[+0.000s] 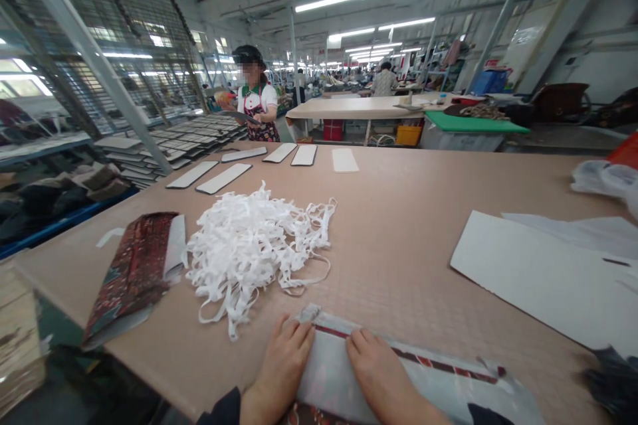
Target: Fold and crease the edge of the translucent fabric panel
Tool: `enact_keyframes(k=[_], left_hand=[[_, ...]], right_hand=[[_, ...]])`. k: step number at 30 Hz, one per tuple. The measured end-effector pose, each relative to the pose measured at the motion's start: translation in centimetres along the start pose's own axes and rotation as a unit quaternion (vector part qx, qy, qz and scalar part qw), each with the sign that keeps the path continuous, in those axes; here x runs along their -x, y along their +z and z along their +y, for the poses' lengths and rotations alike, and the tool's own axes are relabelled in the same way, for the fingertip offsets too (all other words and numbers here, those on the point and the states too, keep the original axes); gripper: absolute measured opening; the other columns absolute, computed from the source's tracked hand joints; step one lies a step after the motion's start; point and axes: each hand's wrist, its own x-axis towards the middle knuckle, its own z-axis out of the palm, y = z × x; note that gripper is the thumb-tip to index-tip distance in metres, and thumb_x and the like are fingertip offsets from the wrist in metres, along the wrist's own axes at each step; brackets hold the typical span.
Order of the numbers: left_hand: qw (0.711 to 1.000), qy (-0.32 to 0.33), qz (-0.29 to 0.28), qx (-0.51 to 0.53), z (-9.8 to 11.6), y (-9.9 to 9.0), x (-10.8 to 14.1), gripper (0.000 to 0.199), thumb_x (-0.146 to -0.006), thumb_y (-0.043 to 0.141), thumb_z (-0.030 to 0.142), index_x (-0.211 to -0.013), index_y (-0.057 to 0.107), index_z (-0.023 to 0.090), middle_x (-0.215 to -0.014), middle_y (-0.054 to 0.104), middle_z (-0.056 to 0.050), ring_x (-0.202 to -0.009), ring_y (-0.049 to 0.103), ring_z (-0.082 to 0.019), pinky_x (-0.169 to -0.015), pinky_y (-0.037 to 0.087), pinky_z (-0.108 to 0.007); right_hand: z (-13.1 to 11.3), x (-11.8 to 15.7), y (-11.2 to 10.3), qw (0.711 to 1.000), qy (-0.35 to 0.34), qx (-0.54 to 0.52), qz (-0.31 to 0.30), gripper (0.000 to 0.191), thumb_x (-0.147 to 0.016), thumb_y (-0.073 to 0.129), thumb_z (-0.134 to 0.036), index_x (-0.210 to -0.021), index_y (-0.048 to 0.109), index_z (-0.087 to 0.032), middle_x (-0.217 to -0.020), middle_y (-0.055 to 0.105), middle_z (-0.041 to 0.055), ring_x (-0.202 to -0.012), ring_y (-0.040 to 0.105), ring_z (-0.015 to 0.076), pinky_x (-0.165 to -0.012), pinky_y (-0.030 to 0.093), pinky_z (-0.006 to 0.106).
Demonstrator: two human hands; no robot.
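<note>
A pale grey-white sheet of material (438,388) with a dark red patterned strip along its far edge lies on the table in front of me. My left hand (285,362) presses on its left end, fingers bent together at the strip. To the right, my right hand (376,368) rests on the same sheet, its curled fingertips at the strip's edge. Red patterned fabric shows below, between my wrists. A heap of white narrow strips (249,239) lies beyond my left hand. Folded red patterned fabric (132,265) with a pale lining is at the left.
Several pale panels with dark edges (224,178) lie along the table's (399,212) far left. Large white boards (538,272) and a plastic bag (603,179) are at right. A person (256,103) stands beyond the table, near stacked panels (189,136).
</note>
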Motion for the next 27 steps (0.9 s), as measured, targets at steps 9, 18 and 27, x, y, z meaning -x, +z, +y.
enact_keyframes(k=[9, 18, 27], left_hand=[[0.985, -0.143, 0.027, 0.092, -0.4, -0.5, 0.0, 0.019, -0.079, 0.046, 0.012, -0.091, 0.059, 0.021, -0.093, 0.061, -0.005, -0.085, 0.056, -0.019, -0.076, 0.046, -0.036], [0.924, -0.289, 0.080, 0.237, -0.6, 0.7, -0.3, 0.021, -0.074, 0.054, 0.027, -0.093, 0.058, 0.019, -0.092, 0.064, -0.006, -0.087, 0.059, -0.021, -0.079, 0.049, -0.040], [0.870, -0.358, 0.101, 0.324, -0.9, 1.4, 0.1, 0.030, -0.071, 0.055, 0.033, -0.096, 0.057, 0.017, -0.091, 0.065, -0.007, -0.085, 0.062, -0.021, -0.076, 0.050, -0.038]], right_hand=[[0.4, -4.5, -2.1, 0.979, 0.108, -0.131, -0.114, 0.023, -0.071, 0.044, -0.006, -0.086, 0.060, -0.014, -0.089, 0.063, 0.0086, -0.086, 0.056, 0.0211, -0.070, 0.039, 0.028], [1.0, -4.8, -2.5, 0.906, 0.057, -0.407, -0.101, 0.018, -0.066, 0.044, -0.010, -0.080, 0.052, -0.020, -0.077, 0.062, 0.0013, -0.072, 0.056, 0.0156, -0.064, 0.038, 0.024], [-0.5, -6.0, 0.1, 0.800, 0.026, -0.598, -0.048, 0.032, -0.059, 0.035, -0.003, -0.083, 0.048, -0.020, -0.085, 0.059, 0.0002, -0.086, 0.056, 0.0147, -0.077, 0.042, 0.027]])
